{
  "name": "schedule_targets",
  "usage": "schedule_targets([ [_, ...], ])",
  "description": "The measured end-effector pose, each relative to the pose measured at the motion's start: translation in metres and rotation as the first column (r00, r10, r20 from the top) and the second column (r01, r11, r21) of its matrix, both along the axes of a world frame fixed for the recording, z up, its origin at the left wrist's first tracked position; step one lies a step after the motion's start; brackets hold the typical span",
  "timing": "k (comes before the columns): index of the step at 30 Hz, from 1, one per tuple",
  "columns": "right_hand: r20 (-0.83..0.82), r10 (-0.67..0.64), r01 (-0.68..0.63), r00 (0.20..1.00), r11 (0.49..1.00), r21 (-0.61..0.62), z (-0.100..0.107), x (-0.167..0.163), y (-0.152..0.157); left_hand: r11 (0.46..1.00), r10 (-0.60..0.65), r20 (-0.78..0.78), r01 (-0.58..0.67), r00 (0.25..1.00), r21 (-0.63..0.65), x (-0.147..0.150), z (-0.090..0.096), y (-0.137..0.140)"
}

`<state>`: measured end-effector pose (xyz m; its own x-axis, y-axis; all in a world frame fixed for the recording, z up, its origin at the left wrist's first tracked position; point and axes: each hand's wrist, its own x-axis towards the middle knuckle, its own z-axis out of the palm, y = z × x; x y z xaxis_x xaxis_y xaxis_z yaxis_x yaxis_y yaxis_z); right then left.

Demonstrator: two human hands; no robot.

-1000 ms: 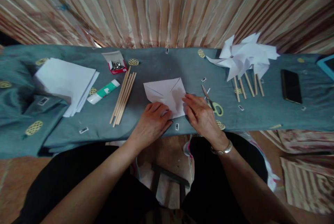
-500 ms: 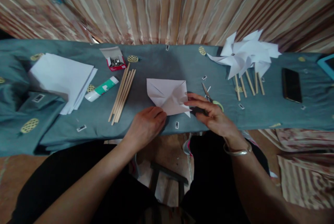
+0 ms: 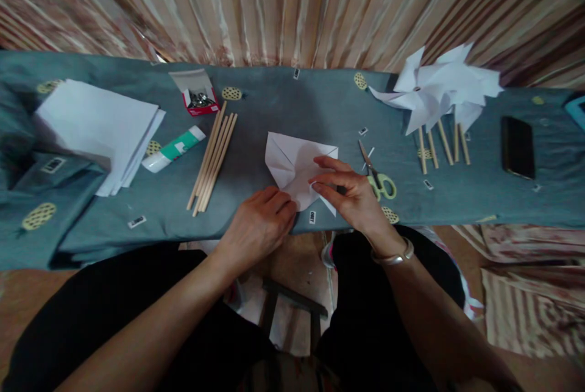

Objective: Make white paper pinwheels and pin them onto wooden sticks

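Observation:
A creased white sheet of paper, with cuts running in from its corners, lies in front of me near the table's edge. My left hand is closed on its near left edge, thumb and fingers pinched together. My right hand pinches a near right corner flap between thumb and index finger and bends it in toward the middle. Green-handled scissors lie just right of that hand, beside a thin white strip. Left of the paper rest several wooden sticks.
A glue stick, a red box of metal pins and stacked white paper lie to the left. Several paper pinwheels on sticks, a black phone and a blue-edged object lie to the right. A striped curtain hangs behind.
My right hand has moved left over the paper and now lifts a corner flap inward. The paper has turned slightly. The scissors' handles have come into fuller view.

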<state>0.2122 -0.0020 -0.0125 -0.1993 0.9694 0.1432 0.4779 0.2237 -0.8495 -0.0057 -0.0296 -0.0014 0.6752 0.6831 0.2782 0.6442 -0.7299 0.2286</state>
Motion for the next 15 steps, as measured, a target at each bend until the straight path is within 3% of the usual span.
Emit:
schedule_targets([
  [6,0.084,-0.072,0.066,0.994,0.995,0.07,-0.004,-0.015,0.007,0.999,0.009,0.075,-0.012,0.997,0.038,0.001,-0.004,-0.002],
  [15,0.173,-0.074,0.054,0.982,0.992,0.115,-0.007,-0.02,0.01,0.999,-0.01,0.081,0.013,0.997,-0.035,0.0,-0.007,-0.001],
])
